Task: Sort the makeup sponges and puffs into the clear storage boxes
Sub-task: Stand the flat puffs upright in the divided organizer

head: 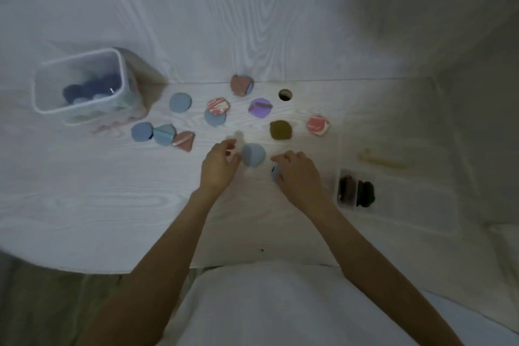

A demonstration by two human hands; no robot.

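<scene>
Several makeup puffs and sponges lie scattered on the white table: blue rounds (180,102), a purple puff (260,107), a brown one (280,129), pink marbled ones (317,125). My left hand (219,163) has its fingers curled beside a blue puff (253,155) and touches its left edge. My right hand (297,171) is curled over a small blue sponge (274,173), mostly hidden under the fingers. A clear tall box (81,87) at the left holds dark blue puffs. A flat clear divided box (355,191) at the right holds dark puffs.
A round cable hole (285,94) sits in the table behind the puffs. A pale yellowish stick-like item (382,161) lies at the far right. The table's front edge curves near my body. A white wall stands behind.
</scene>
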